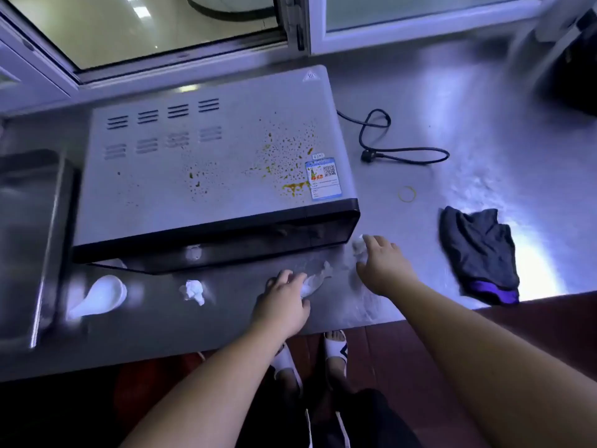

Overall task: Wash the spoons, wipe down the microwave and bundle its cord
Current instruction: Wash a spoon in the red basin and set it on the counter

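1. The microwave [206,163] fills centre frame, long axis left to right, door facing me.
2. A grey cloth [478,250] lies at right. The black cord [381,137] loops upper right, plug pointing left.
3. My left hand [284,302] curls around a blurred spoon [318,278]. My right hand [384,270], fingers loosely spread, touches a white lump [358,246].
4. A white spoon [100,295] lies lower left, handle pointing lower left.

Left hand [284,302] covers part of a pale object [318,279], too blurred to identify. Sink [48,237] cut by left edge; microwave label [324,179] print illegible.

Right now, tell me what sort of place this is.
Probably a kitchen, perhaps a canteen's: a long stainless steel counter below a window, a food-spattered microwave on it, and a white spoon lying in front of that.
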